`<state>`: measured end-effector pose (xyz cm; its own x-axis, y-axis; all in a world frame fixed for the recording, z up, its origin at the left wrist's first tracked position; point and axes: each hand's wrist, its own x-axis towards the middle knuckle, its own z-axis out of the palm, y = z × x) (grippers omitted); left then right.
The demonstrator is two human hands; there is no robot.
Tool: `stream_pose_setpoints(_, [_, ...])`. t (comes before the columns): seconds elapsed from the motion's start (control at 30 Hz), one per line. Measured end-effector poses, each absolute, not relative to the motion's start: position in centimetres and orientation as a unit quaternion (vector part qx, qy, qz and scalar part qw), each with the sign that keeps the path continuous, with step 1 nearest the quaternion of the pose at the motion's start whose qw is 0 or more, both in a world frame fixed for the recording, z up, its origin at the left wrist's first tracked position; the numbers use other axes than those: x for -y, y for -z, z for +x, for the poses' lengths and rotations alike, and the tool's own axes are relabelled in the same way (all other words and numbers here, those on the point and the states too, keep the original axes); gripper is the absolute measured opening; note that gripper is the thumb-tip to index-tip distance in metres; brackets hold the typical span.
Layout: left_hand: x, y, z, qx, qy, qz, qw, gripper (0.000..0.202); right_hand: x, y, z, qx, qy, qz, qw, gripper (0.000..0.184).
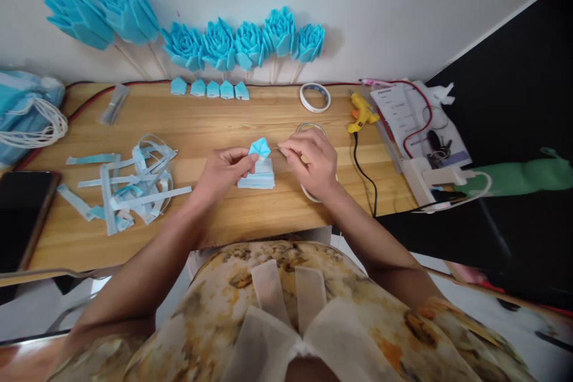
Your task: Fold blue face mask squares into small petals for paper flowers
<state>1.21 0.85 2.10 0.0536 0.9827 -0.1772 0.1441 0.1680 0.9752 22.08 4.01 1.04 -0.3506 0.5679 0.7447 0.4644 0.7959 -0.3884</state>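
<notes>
Two hands meet over a wooden table (233,215). The left hand (224,168) pinches a small blue folded piece (259,147) at centre. The right hand (310,162), fingertips pinched together, sits just beside it at three o'clock. Blue paper flowers (244,45) lean at twelve o'clock, cut strips (129,185) lie at nine, a glue gun (362,112) at two.

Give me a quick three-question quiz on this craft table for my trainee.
1. True or false: the yellow glue gun lies at the left end of the table.
2. What does the left hand pinch? A) a blue folded piece B) a tape roll C) a phone
3. Count the small blue pieces standing in a row by the wall.
Key: 1 false, it lies toward the right end; 2 A; 3 five.
</notes>
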Motion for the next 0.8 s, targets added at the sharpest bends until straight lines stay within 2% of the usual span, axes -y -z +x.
stream_pose_setpoints(0.13, [-0.7,-2.3,1.1,-0.559,-0.394,0.508,0.523,0.031,-4.3,-1.4,21.4,0.841,0.042,-0.279,0.463,0.016])
stream_pose_setpoints(0.37, [-0.8,-2.4,1.0,-0.548,-0.385,0.518,0.532,0.033,-4.7,-0.8,21.2,0.854,0.095,-0.249,0.447,0.018])
stream_pose_setpoints(0.6, [-0.8,-2.4,1.1,-0.532,-0.395,0.518,0.541,0.031,-4.7,-0.5,21.2,0.86,0.086,-0.253,0.435,0.018])
stream_pose_setpoints(0.8, [-0.7,-2.3,1.2,-0.523,-0.401,0.503,0.559,0.031,-4.7,-0.3,21.2,0.867,0.024,-0.272,0.417,0.019])
